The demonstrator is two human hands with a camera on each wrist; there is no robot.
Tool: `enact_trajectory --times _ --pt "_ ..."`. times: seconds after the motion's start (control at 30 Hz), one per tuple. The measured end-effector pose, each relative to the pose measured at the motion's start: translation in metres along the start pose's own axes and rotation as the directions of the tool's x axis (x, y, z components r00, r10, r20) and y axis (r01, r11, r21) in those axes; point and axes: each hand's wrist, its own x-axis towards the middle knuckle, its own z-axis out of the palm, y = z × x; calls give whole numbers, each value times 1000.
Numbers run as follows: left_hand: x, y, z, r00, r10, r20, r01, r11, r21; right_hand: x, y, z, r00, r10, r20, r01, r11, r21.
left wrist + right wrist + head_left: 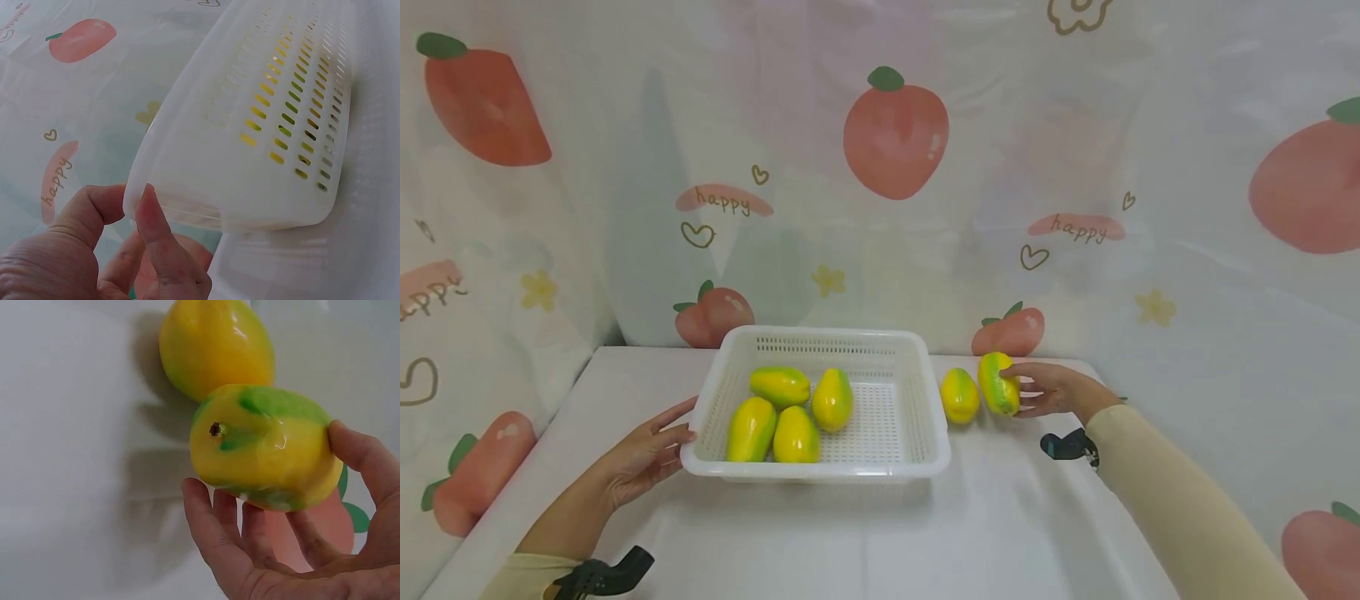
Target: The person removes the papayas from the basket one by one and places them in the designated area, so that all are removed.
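Observation:
In the head view my left hand (643,457) is at the left end of a white plastic basket (880,472). Thumb and finger pinch the basket's rim (139,169) in the left wrist view. Four glossy yellow-green papayas, one of them a papaya (779,387) lying on its side, sit in the left and middle of the basket. My right hand (1051,390) grips another papaya (265,450) between thumb and fingers, its stem end facing the right wrist camera. Beside it a second loose papaya (960,396) rests on the table, close to the basket's right wall.
A white cloth covers the table (880,542). Behind it hangs a pale curtain (880,258) printed with peaches, hearts and flowers, which also runs along the left side. Dark camera mounts (613,573) are strapped to both wrists.

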Motion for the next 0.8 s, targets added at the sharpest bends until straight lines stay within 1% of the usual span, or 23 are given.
enact_trajectory --times 0.2,0.3,0.8 --pt "1 0 -1 1000 6 -3 -6 1000 7 6 3 -1 1000 22 -19 -22 1000 2" --pt "2 0 -1 1000 13 13 -13 1000 8 7 5 -3 999 28 -29 -28 1000 7" --pt "2 0 0 1000 -2 -10 2 1000 3 22 19 -5 998 45 -36 -45 999 1"
